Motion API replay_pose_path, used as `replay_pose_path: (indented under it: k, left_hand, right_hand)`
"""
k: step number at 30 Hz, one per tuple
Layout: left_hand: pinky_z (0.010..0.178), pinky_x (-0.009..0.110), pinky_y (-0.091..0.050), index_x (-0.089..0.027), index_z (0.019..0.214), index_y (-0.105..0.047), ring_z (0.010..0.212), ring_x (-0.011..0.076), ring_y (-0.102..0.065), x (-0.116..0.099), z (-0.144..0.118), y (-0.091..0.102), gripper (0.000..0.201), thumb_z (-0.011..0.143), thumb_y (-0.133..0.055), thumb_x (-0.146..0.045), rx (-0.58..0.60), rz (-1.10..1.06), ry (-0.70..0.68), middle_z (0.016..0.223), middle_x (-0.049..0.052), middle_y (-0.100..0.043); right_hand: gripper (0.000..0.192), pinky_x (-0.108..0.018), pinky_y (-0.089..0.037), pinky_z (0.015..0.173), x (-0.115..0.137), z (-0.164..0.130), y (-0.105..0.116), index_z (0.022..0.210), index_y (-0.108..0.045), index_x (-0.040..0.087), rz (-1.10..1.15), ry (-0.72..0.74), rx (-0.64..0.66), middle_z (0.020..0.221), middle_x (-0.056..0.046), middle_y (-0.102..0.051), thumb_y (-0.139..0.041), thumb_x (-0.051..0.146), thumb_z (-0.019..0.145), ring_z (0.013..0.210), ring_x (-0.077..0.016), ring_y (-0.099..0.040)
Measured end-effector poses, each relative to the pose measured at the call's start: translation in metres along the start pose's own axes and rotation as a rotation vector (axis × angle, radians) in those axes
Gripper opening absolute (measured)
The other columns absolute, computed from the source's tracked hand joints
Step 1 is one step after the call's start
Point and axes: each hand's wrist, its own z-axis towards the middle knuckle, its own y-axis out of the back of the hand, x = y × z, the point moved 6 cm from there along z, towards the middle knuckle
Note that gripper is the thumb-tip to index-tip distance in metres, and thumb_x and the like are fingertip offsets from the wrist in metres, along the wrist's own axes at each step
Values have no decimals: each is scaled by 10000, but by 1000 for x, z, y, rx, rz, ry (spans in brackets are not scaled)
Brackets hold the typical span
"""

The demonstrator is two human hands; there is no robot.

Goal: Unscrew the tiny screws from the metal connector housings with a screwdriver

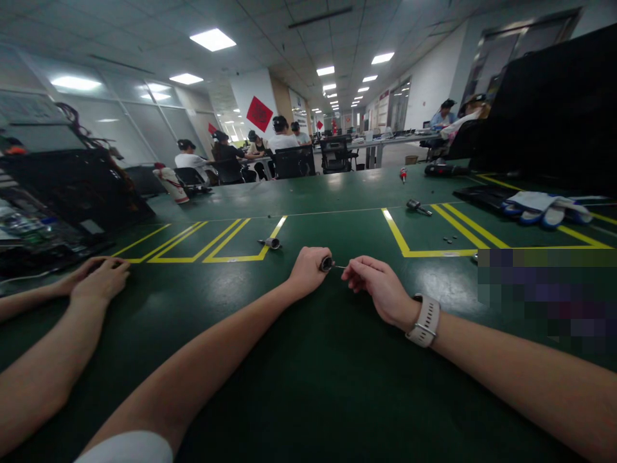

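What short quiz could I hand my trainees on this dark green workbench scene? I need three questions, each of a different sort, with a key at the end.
1. Multiple choice: what circles the wrist of the person's right hand?
A) a red cord
B) a pale strap with holes and a buckle
C) a black rubber cuff

2. True or false: the white fabric gloves with blue fingertips lie to the right of both the person's hands.

3. Fill the blank: the person's left hand grips a dark, round-ended cylindrical part, and a thin, straight rod shows between that part and the fingers of the ____ hand.

Key: 1. B; 2. true; 3. right.
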Motion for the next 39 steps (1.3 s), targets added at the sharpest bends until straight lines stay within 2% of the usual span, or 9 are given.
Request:
replay_pose_path:
  k: [4,9,15,18,20,28,31,36,39]
  left_hand:
    - [566,235,-341,-162,624,-481,565,103,-444,4,-1,1,205,760,-576,-283,-2,-169,36,597,-40,-476]
    - [528,210,-345,-158,638,-475,550,88,-425,8,-1,-1,220,747,-595,-307,2,-363,55,602,-46,-461]
    - [551,235,-335,-162,618,-499,563,109,-460,5,0,-2,172,758,-565,-237,31,-105,56,592,-33,-500]
    - [592,253,-345,-165,610,-505,580,119,-464,3,0,-1,157,753,-560,-198,16,5,39,594,-26,-511]
    - [596,253,-348,-165,612,-499,581,118,-461,4,0,0,164,755,-564,-211,5,-17,52,596,-29,-505]
    - [535,211,-347,-157,648,-481,556,88,-423,10,0,-2,208,740,-598,-303,1,-365,74,609,-47,-463]
    - [534,214,-339,-158,637,-480,556,92,-433,10,0,-2,209,743,-593,-298,0,-306,73,601,-45,-465]
    - [559,239,-318,-162,597,-485,557,105,-443,6,1,-1,175,745,-568,-206,8,-39,76,571,-39,-481]
    - [579,245,-326,-162,589,-479,571,108,-443,4,1,0,185,742,-574,-204,-2,-21,59,582,-36,-487]
  right_hand:
    - [181,-286,-351,576,0,1,0,684,-594,183,124,-47,20,696,-7,-610,-579,343,765,602,-125,-498]
    - [185,-286,-356,583,1,0,-1,713,-595,188,147,-50,35,729,-7,-618,-586,364,769,612,-123,-499]
    - [185,-288,-365,590,2,-2,0,713,-606,199,23,27,-18,723,-3,-605,-576,367,783,622,-127,-504]
    - [192,-288,-371,590,1,-2,0,707,-610,192,-39,10,-16,733,-12,-610,-567,361,786,622,-128,-505]
    - [195,-286,-373,588,0,-1,-1,707,-606,187,-5,-12,-3,736,-16,-614,-565,362,783,620,-127,-506]
    - [192,-281,-360,579,0,0,-2,724,-598,189,112,-27,38,750,-10,-623,-580,374,774,606,-117,-503]
    - [195,-283,-364,581,0,0,-1,731,-601,192,100,1,29,765,-12,-624,-575,379,780,617,-119,-509]
    - [207,-282,-368,579,-2,0,-1,716,-603,191,-29,16,8,755,-8,-611,-566,381,790,613,-119,-505]
    - [203,-278,-371,578,-3,0,-1,726,-607,189,-41,14,22,763,-11,-610,-554,369,802,621,-119,-509]
